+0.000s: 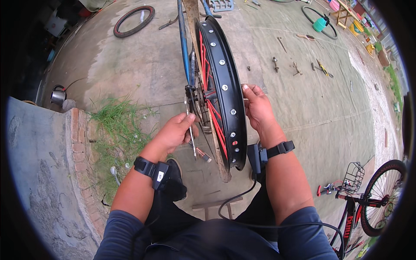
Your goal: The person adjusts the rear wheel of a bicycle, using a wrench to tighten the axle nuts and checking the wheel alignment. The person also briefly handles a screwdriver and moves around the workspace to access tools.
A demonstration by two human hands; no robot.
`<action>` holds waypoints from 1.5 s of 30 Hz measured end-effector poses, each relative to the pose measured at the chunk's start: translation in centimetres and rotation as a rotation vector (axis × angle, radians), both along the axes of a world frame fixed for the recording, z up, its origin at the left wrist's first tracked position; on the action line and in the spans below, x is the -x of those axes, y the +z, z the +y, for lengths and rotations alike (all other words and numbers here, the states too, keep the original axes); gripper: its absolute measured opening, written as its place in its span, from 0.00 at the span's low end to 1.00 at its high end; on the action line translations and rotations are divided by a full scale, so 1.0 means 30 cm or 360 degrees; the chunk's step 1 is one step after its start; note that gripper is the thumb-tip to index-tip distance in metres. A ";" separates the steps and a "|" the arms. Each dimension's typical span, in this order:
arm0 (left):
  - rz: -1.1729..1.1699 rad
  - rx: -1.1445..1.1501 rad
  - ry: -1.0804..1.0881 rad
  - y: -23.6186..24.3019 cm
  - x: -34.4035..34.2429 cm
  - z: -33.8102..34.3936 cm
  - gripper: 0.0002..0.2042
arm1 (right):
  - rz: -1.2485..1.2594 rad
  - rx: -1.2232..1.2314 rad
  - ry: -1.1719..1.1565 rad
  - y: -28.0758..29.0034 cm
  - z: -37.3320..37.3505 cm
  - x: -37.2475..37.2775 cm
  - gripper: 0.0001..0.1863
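A black bicycle wheel rim (229,99) with red spokes and round silver fittings stands upright in the middle, beside a blue frame tube (186,52) and a rusty metal strip. My left hand (180,128) grips a long silver wrench (193,147) just left of the hub, its upper part near the axle fittings (191,89). My right hand (259,104) is closed at the rim's right side, thumb and fingers on its edge; some fingertips are hidden. A small brush-like item (206,157) lies below the wheel.
Loose tires (126,31) lie at the back. Pliers (323,68) and metal parts lie on the right of the sheet. An upturned black-red bicycle (366,201) is at lower right. A concrete block with brick edging (78,149) and grass border the left; an electric kettle (58,95) stands behind.
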State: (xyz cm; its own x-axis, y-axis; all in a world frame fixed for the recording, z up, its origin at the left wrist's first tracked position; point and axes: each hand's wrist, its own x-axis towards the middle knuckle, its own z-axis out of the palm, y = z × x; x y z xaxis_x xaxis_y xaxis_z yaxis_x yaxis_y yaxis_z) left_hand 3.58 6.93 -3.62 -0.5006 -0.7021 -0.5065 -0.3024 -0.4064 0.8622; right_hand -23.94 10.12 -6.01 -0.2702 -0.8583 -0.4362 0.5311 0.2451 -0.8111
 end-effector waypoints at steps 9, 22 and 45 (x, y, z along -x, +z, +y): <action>-0.0944 0.1752 -0.0181 -0.175 -0.067 -0.118 0.12 | 0.0001 0.0031 0.0032 0.000 0.003 0.005 0.12; 0.0275 -0.0399 0.0161 0.088 -0.025 0.027 0.26 | -0.0012 0.0018 0.0010 -0.002 -0.001 0.001 0.11; -0.0827 0.1776 -0.0157 -0.193 -0.089 -0.117 0.12 | -0.0010 0.0039 -0.0007 -0.011 -0.003 0.003 0.11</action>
